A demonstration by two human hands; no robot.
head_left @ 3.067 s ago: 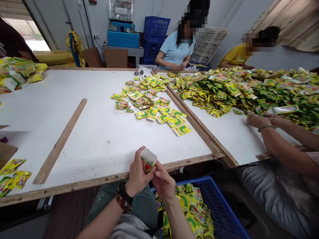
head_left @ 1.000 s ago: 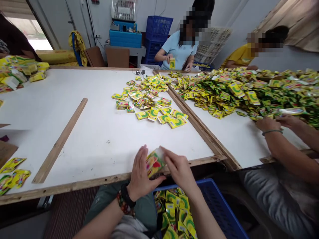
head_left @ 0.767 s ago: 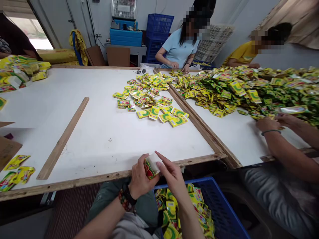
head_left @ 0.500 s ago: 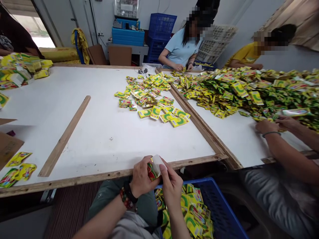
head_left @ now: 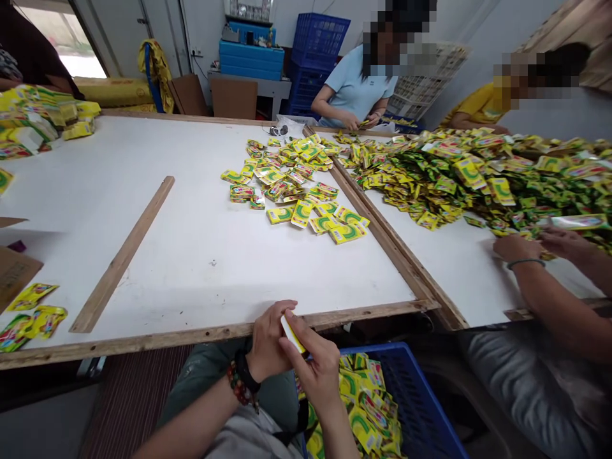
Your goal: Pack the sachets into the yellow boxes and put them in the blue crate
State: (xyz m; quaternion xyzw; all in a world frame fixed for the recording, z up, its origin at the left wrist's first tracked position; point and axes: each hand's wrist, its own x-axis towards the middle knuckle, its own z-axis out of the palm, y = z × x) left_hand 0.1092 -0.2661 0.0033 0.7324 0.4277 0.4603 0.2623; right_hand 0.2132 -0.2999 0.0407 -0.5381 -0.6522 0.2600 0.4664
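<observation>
Above the near edge of the table, a small white-and-yellow carton (head_left: 292,334) is tilted between my two hands, its narrow side showing. My right hand (head_left: 315,360) pinches it between thumb and fingers. Curled round its far side is my left hand (head_left: 268,344), with the fingertips partly hidden. Below my right forearm, yellow-green cartons (head_left: 368,398) fill a blue plastic crate (head_left: 433,408). A loose group of similar cartons (head_left: 301,210) lies farther off on the white tabletop (head_left: 191,255).
Wooden strips (head_left: 127,255) divide the table. A large heap of packets (head_left: 459,172) lies to the right, where a co-worker's hands (head_left: 521,248) are busy. Another person (head_left: 356,89) in light blue works opposite. A cardboard box (head_left: 16,277) and several packets (head_left: 38,319) lie at left.
The carton has turned from showing its broad white side and printed red-green part to a narrow edge. My right hand has shifted slightly left and closed over it. The view has shifted slightly.
</observation>
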